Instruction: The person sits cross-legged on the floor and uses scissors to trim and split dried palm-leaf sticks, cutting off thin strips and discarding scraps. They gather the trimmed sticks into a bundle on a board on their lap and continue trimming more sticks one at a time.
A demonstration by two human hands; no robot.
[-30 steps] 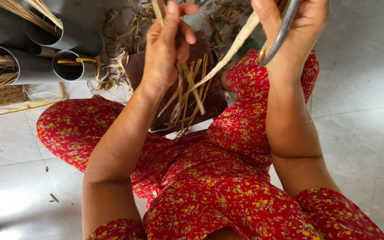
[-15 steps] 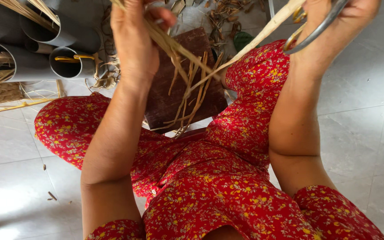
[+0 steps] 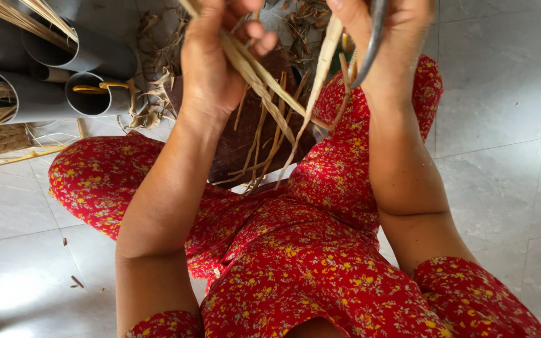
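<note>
Grey pipes (image 3: pixel 89 87) holding dry straw lie at the far left. The left hand (image 3: pixel 217 59) is clenched around a bundle of dried grass strands (image 3: pixel 264 94), which trail down from its fingers. The right hand (image 3: pixel 386 44) grips a pale strip (image 3: pixel 320 69) and a curved metal blade (image 3: pixel 370 47).

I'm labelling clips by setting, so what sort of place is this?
Probably a home craft spot on a floor, not a workshop bench: pale floor tiles, grey pipes stuffed with dried straw, and the left hand gripping dried plant strips over a lap.
</note>
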